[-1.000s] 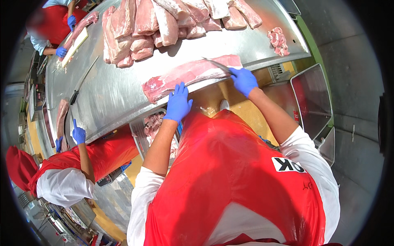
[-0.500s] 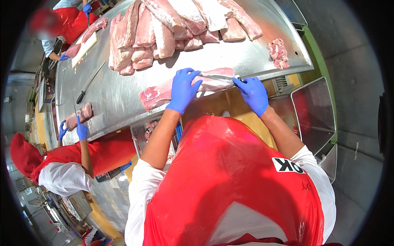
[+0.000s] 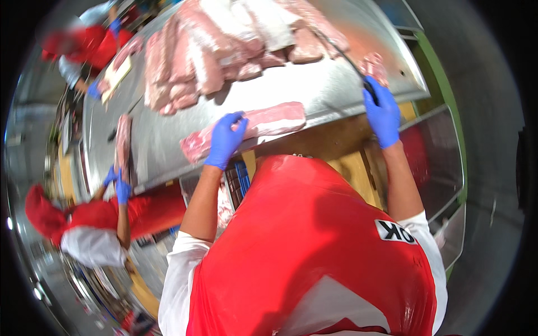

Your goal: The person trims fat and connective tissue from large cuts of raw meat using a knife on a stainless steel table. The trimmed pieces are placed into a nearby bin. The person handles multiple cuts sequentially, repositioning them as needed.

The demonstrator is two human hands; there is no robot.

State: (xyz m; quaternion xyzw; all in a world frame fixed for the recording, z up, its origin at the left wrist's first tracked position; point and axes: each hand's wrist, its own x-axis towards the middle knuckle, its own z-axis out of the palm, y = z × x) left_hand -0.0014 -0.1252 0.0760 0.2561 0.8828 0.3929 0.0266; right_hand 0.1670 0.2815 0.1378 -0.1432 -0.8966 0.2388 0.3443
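Note:
A long pink pork loin [image 3: 274, 120] lies along the near edge of the metal table. My left hand [image 3: 226, 140] is closed over its left part, the fingers curled on the upper surface. Off to the right, my right hand [image 3: 383, 112] grips the black handle of a knife [image 3: 348, 60]. The knife is apart from the loin, its blurred blade pointing up and left past the loin pile. Just beyond that hand is a small heap of meat trimmings [image 3: 374, 65], partly covered by the hand and handle.
A large pile of pork loins [image 3: 210, 53] covers the table's far middle. At the left, a co-worker [image 3: 89, 224] in red handles a long piece of meat [image 3: 123, 147]. Another person [image 3: 92, 47] works at a white cutting board [image 3: 116, 78]. A metal-framed bin [image 3: 431, 151] stands at the right.
My right hand has swung the knife off the loin, out to the right and farther away. My left hand has shifted slightly left and nearer. The near co-worker's meat now points away from them.

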